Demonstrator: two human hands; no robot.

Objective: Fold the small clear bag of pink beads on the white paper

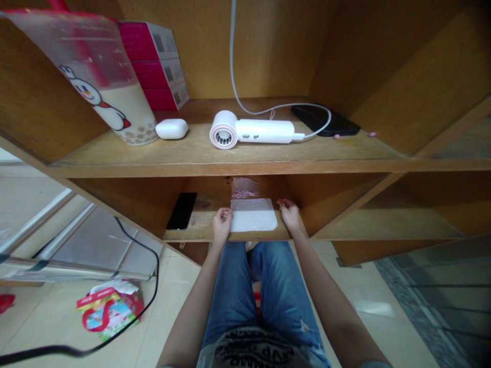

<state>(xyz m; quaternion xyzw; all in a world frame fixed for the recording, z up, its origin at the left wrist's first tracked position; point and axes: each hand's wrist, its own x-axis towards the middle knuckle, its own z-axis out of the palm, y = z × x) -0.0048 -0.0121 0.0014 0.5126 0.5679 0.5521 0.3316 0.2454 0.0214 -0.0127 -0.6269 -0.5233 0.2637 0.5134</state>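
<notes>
A white sheet of paper (253, 215) lies flat on the lower shelf. My left hand (222, 224) rests at its left edge with the fingers curled closed; whether they grip the edge cannot be seen. On the other side, a little apart from the paper, my right hand (289, 212) has thumb and fingers drawn together in a pinch. Anything between those fingertips is too small to make out. Just behind the paper sits a small clear plastic bag (244, 188) with tiny pinkish pieces in it.
A black phone (181, 211) lies left on the lower shelf. Above stand a bubble tea cup (126, 112), pink boxes (148, 66), a white earbud case (172, 129), a white handheld fan or dryer (253, 131) with cable, and a dark flat object (326, 121). A colourful bag (111, 309) is on the floor.
</notes>
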